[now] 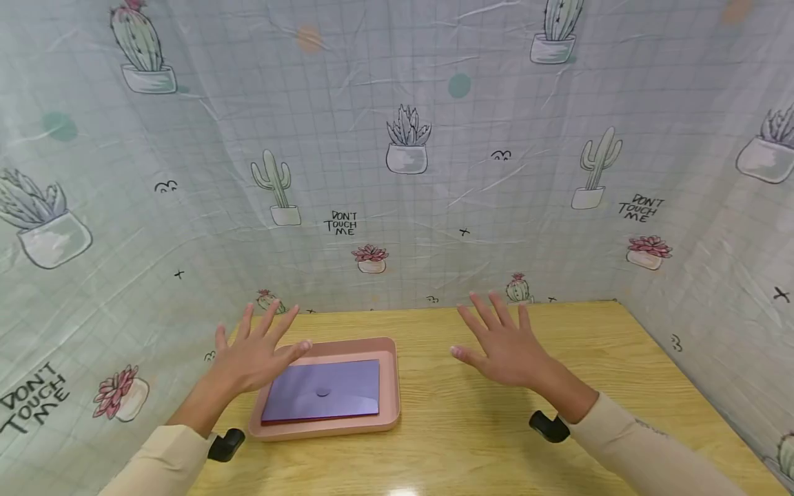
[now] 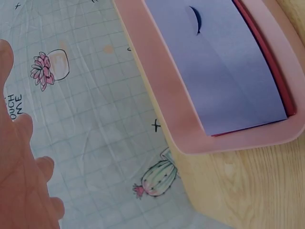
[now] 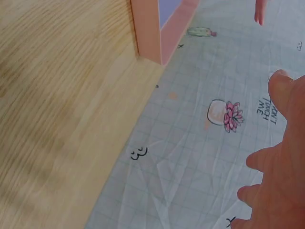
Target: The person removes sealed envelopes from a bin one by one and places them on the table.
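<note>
In the head view my left hand [image 1: 251, 355] is raised with fingers spread, overlapping the far left corner of a shallow pink tray [image 1: 389, 386]. Inside the tray lies a flat purple envelope-like sheet [image 1: 335, 386] with a small curved notch near its middle. A red layer [image 2: 267, 52] peeks out from under the purple one in the left wrist view. My right hand [image 1: 505, 348], its fingers also spread, hovers over the wooden table to the right of the tray. Neither hand holds anything.
The tray stands on the left part of a light wooden table [image 1: 446, 441]. A pale curtain [image 1: 409, 227] printed with potted cacti hangs behind the table and along both sides. Each wrist wears a black device, such as the right one [image 1: 548, 427].
</note>
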A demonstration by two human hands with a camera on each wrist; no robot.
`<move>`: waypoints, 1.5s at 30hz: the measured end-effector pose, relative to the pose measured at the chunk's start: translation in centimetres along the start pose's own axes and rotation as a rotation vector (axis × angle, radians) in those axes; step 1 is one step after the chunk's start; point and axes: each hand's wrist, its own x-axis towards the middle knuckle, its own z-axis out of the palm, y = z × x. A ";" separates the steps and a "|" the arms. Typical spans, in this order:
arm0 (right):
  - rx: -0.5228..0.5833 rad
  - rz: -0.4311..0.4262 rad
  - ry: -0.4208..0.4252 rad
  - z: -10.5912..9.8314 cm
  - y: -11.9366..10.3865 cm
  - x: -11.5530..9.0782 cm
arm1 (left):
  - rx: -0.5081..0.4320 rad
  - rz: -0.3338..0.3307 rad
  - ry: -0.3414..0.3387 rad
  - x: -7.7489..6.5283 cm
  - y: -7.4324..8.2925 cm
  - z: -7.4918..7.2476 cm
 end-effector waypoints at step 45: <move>0.026 -0.075 -0.123 4.8 -5.3 1.9 | -0.002 0.018 0.001 -1.8 -3.4 4.0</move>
